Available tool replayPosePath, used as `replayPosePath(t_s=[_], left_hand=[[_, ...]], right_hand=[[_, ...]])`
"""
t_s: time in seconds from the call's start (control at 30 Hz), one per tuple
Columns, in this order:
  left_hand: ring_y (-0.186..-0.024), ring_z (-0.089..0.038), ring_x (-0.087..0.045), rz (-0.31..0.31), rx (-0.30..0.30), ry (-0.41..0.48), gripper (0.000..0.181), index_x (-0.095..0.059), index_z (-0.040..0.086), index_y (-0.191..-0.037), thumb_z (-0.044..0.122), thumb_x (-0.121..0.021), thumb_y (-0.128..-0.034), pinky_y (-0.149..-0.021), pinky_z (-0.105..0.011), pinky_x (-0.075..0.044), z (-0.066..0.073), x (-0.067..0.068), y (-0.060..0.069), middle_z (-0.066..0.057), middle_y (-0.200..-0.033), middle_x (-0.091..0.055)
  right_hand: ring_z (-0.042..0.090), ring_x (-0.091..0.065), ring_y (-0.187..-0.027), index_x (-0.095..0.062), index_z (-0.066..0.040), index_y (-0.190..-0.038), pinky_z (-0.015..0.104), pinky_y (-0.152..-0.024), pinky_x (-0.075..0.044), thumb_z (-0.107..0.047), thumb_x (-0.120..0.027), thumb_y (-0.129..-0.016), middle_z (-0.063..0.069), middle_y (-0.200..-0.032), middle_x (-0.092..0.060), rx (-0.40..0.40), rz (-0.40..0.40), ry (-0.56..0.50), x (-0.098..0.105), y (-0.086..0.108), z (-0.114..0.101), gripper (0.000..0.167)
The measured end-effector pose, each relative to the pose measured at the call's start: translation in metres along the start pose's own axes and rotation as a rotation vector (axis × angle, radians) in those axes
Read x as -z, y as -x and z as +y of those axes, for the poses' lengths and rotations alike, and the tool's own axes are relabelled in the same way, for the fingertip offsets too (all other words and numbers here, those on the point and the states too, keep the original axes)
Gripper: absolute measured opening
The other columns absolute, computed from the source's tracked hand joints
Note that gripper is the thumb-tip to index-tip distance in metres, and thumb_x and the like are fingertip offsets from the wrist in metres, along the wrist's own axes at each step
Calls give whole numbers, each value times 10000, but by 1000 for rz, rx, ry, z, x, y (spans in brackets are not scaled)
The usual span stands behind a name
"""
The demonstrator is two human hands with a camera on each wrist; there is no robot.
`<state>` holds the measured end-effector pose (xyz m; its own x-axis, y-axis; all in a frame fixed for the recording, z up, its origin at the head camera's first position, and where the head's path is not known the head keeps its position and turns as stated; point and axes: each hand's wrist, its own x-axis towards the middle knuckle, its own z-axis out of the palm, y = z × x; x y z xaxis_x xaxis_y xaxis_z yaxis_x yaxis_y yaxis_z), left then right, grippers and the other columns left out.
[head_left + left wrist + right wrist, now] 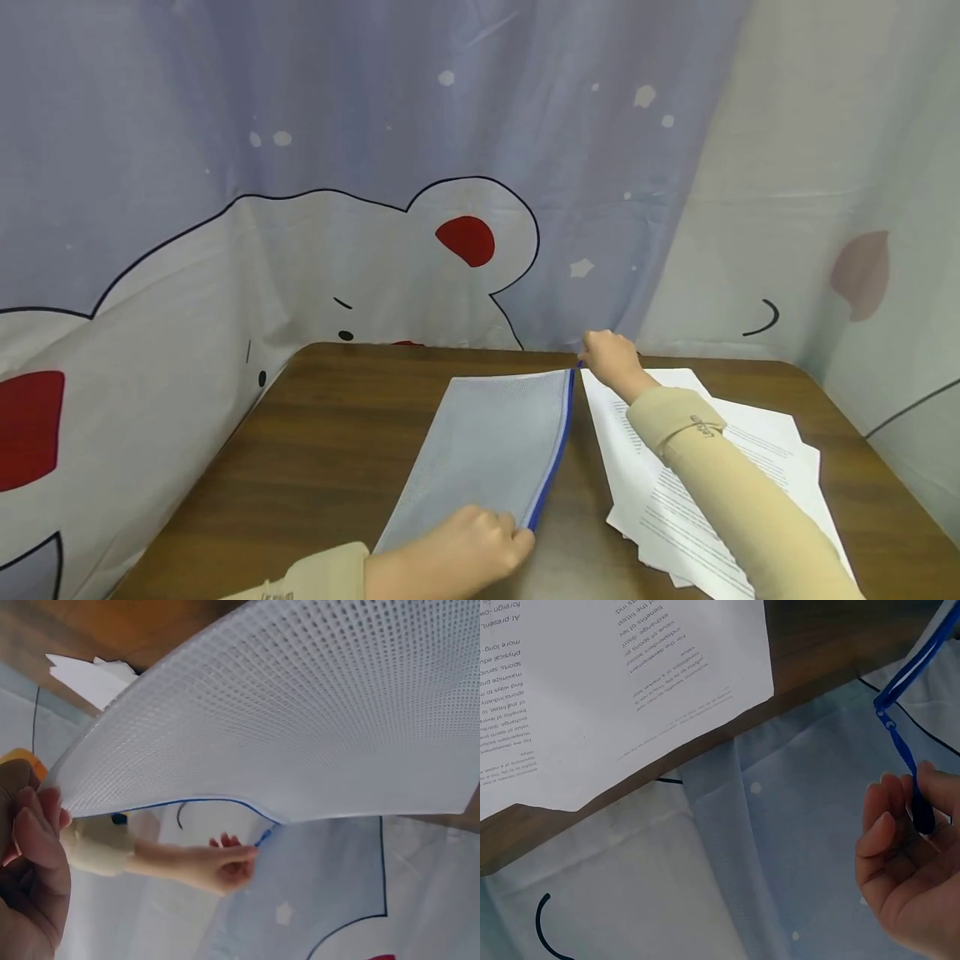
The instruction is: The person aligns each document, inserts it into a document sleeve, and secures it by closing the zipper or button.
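A translucent mesh zipper pouch with a blue zipper edge is held up over the wooden table. My left hand pinches its near corner by the zipper; in the left wrist view, the ribbed mesh curves away from those fingertips. At the far end of the zipper, my right hand holds the blue zipper pull. The right wrist view shows the pull's cord stretched between the slider and my thumb and fingers. Printed paper sheets lie beneath my right forearm.
The sheets overlap in an untidy fanned stack on the right of the brown wooden table. Behind the table's far edge hangs a curtain with cartoon figures, which also runs along both sides.
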<state>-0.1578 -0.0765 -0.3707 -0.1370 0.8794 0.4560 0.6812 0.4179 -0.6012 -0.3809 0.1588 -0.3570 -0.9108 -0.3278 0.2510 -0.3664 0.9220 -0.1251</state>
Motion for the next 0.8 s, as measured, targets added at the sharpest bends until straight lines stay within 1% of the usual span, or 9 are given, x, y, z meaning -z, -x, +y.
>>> replayPosePath(t_s=[0.13,0.27,0.37,0.43,0.5,0.6,0.67,0.73,0.8], left_hand=[[-412,7,-329,30,67,4,444,-404,169,-620,-70,-109,-850,-352,-158,-297,-3,-5,-2,94,-497,-392],[-411,9,-290,61,99,3,408,-391,163,-615,-49,-139,-855,-345,-142,-292,-6,-12,-3,91,-489,-375],[-413,10,-295,58,121,19,273,-401,159,-614,4,-441,-835,-348,-133,-316,-9,-16,-3,85,-488,-383],[-409,7,-329,54,138,24,270,-412,156,-616,93,-642,-744,-353,-139,-340,-11,-19,-4,80,-490,-398],[-410,8,-333,49,156,30,354,-418,152,-613,184,-770,-610,-356,-139,-349,-12,-22,-5,77,-487,-403],[-412,11,-303,44,177,33,367,-412,149,-604,172,-778,-592,-351,-133,-338,-13,-26,-6,76,-479,-394],[-413,7,-287,37,191,33,363,-409,149,-597,157,-772,-595,-347,-134,-329,-14,-30,-7,76,-476,-387],[-409,4,-316,29,204,29,351,-417,150,-599,154,-768,-602,-348,-145,-340,-15,-33,-7,73,-479,-399],[-411,-2,-358,7,218,27,334,-433,153,-604,159,-767,-618,-354,-156,-356,-16,-37,-9,69,-486,-421]], right_hand=[[240,-601,-660,-593,-21,-782,378,-597,-505,-128,-632,-877,102,-714,-634,5,-23,18,0,2,0,149],[217,-591,-636,-584,-19,-794,337,-566,-500,-111,-625,-879,95,-713,-630,4,-47,24,1,7,1,132],[185,-582,-590,-591,-3,-810,287,-537,-493,-93,-623,-875,98,-717,-641,24,-65,7,2,12,1,116],[174,-572,-569,-595,4,-801,274,-522,-488,-87,-622,-871,98,-708,-639,44,-71,-1,-1,16,-1,117],[152,-552,-544,-601,-4,-766,260,-508,-475,-91,-628,-864,80,-679,-630,58,-75,-20,-5,21,-4,134],[125,-520,-488,-598,-19,-686,234,-466,-444,-99,-627,-866,51,-602,-601,53,-115,-87,-12,29,-12,199],[105,-512,-452,-597,-25,-646,206,-442,-431,-120,-617,-882,36,-550,-584,29,-172,-166,-16,34,-18,255],[105,-529,-416,-600,-15,-633,199,-418,-449,-124,-599,-899,49,-514,-587,6,-236,-260,-19,40,-23,287],[96,-545,-399,-610,32,-667,206,-413,-474,-133,-565,-925,62,-507,-600,-15,-318,-393,-21,45,-27,309]])
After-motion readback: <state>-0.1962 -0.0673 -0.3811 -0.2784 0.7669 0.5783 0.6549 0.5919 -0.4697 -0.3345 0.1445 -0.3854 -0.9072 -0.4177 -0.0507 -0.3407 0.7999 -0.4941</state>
